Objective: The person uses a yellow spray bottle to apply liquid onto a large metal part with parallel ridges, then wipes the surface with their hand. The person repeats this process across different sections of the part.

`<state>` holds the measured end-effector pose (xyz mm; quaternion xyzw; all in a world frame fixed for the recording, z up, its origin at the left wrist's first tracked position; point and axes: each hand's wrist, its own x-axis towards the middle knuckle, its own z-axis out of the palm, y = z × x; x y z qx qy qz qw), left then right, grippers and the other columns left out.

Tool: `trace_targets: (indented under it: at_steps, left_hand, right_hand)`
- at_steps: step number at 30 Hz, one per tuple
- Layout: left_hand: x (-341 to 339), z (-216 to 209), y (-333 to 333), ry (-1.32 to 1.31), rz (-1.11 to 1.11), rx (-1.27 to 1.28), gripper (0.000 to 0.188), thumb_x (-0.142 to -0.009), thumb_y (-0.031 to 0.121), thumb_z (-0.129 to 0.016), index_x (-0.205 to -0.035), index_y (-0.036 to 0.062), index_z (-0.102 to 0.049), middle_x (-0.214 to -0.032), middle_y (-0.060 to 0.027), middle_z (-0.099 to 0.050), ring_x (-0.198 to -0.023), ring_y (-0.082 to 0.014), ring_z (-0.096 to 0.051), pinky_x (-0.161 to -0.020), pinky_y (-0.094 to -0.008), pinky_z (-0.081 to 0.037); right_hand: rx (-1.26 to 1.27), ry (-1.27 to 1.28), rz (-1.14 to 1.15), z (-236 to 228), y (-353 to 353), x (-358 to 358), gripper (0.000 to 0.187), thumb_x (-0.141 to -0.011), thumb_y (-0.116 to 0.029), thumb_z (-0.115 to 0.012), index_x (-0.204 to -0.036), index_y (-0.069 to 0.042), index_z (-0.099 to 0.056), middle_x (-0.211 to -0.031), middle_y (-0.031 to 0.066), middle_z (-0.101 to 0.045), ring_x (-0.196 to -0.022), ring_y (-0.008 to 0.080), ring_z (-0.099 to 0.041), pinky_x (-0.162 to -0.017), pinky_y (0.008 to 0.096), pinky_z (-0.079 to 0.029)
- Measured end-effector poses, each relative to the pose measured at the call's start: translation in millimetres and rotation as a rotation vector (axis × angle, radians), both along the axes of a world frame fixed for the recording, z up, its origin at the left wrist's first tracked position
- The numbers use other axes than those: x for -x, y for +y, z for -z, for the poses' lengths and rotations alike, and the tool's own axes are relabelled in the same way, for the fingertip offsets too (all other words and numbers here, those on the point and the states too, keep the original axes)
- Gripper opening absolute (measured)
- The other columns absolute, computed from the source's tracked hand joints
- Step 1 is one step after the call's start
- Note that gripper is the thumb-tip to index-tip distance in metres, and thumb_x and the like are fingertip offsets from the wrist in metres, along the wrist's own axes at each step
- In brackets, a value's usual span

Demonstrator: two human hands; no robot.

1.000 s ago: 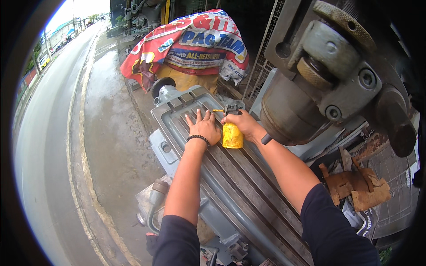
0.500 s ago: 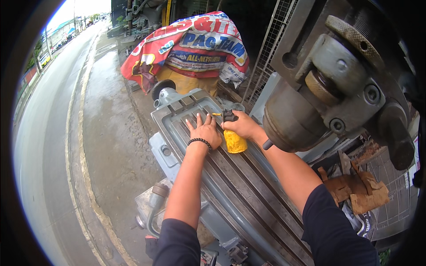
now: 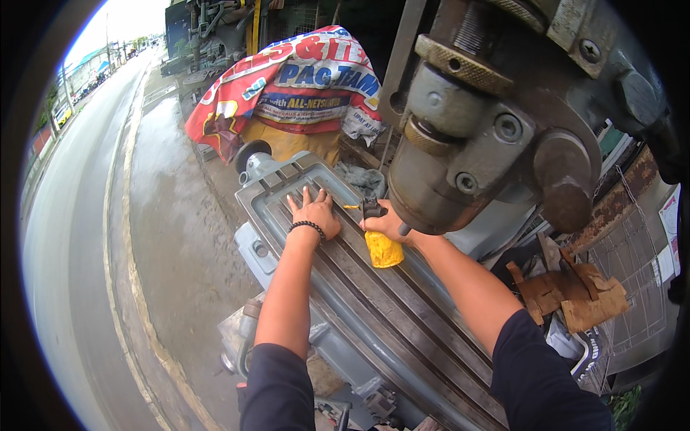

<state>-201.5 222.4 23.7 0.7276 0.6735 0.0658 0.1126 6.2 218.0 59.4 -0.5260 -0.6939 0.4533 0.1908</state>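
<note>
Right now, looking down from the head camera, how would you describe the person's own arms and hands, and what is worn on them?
The left dark navy cloth sleeve and the matching right dark navy cloth sleeve end near the elbows. The bare left hand has a black bracelet of round beads around its wrist. The right hand is also ungloved.

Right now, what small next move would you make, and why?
I'd probably slide the left hand aside: it lies spread on the slotted table, and the bottle in the right hand seems to point its nozzle towards it.
</note>
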Motion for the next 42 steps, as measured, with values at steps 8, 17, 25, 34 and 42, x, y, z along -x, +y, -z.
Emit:
trace_targets:
  at_steps: [8, 17, 25, 34, 42]
  left_hand:
    - [12, 13, 34, 0.004, 0.067, -0.141, 0.071, -0.092, 0.034, -0.047, -0.155, 0.0045, -0.034, -0.164, -0.0148, -0.026, -0.154, -0.0320, -0.017, -0.123, -0.0585, -0.012]
    - [43, 76, 69, 0.035, 0.380, -0.152, 0.071, -0.094, 0.037, -0.037, -0.155, -0.0006, -0.031, -0.164, -0.0177, -0.025, -0.153, -0.0306, -0.021, -0.125, -0.0539, -0.014]
    - [-48, -7, -57, 0.037, 0.664, -0.036, 0.071, -0.093, 0.037, -0.040, -0.149, -0.0052, -0.037, -0.158, -0.0228, -0.035, -0.151, -0.0330, -0.028, -0.123, -0.0593, -0.015]
    - [-65, 11, -77, 0.021, 0.789, -0.174, 0.074, -0.094, 0.041, -0.041, -0.152, -0.0037, -0.034, -0.160, -0.0205, -0.034, -0.148, -0.0310, -0.033, -0.123, -0.0593, -0.012]
    - [17, 39, 47, 0.099, 0.517, -0.391, 0.045, -0.095, 0.034, -0.046, -0.129, 0.0082, -0.061, -0.138, -0.0200, -0.058, -0.131, -0.0389, -0.049, -0.112, -0.0501, -0.035]
  right_hand:
    - [0.016, 0.146, 0.050, -5, -55, -27, 0.045, -0.083, -0.019, -0.071, -0.124, -0.001, -0.062, -0.114, 0.0109, -0.070, -0.106, 0.0173, -0.064, -0.091, 0.0330, -0.051]
    - [0.229, 0.813, 0.258, -10, -211, -125, 0.049, -0.082, -0.008, -0.066, -0.129, 0.003, -0.057, -0.117, 0.0147, -0.070, -0.111, 0.0245, -0.066, -0.103, 0.0394, -0.049]
    - [0.208, 0.673, 0.632, -13, -350, -208, 0.061, -0.073, -0.016, -0.073, -0.127, 0.007, -0.056, -0.112, 0.0222, -0.069, -0.108, 0.0324, -0.068, -0.101, 0.0431, -0.052]
    - [0.166, 0.679, 0.579, -38, -354, -187, 0.066, -0.070, -0.020, -0.076, -0.127, 0.006, -0.056, -0.115, 0.0219, -0.067, -0.111, 0.0326, -0.066, -0.102, 0.0444, -0.051]
    - [0.168, 0.704, 0.546, -41, -364, -193, 0.058, -0.073, -0.010, -0.072, -0.126, 0.007, -0.055, -0.120, 0.0188, -0.065, -0.118, 0.0307, -0.063, -0.108, 0.0449, -0.046]
